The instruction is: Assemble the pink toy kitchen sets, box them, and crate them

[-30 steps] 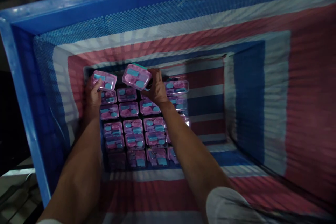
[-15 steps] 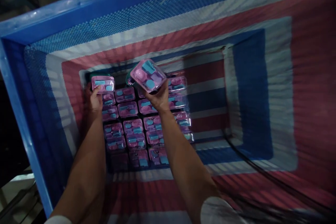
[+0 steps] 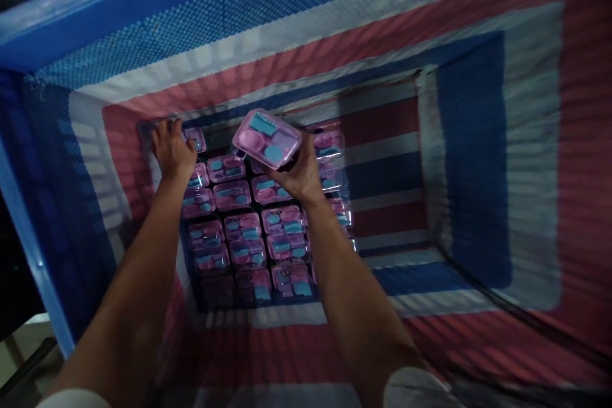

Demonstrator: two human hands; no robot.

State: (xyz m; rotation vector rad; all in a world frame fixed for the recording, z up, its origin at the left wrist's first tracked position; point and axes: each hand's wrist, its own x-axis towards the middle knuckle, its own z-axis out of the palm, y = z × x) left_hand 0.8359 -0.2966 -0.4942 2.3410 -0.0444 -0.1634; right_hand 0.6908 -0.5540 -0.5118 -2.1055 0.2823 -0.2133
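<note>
I look down into a deep blue bin lined with a striped red, white and blue woven sack [image 3: 478,140]. At its bottom lie rows of pink and teal plastic cases [image 3: 248,229]. My right hand [image 3: 299,173] holds one pink case [image 3: 266,139] lifted above the rows, its clear lid facing up. My left hand [image 3: 171,148] reaches to the far left corner and presses down on a case [image 3: 195,138] there; its fingers are curled over the case's edge.
The blue bin rim [image 3: 119,6] runs along the top and left. The sack liner covers all walls and the bare right half of the floor [image 3: 382,178]. A dark cable [image 3: 526,325] crosses the lower right wall.
My left hand has lowered its case into the far left corner of the stack. My right hand has kept its case raised, shifting slightly right. The view tilted a little.
</note>
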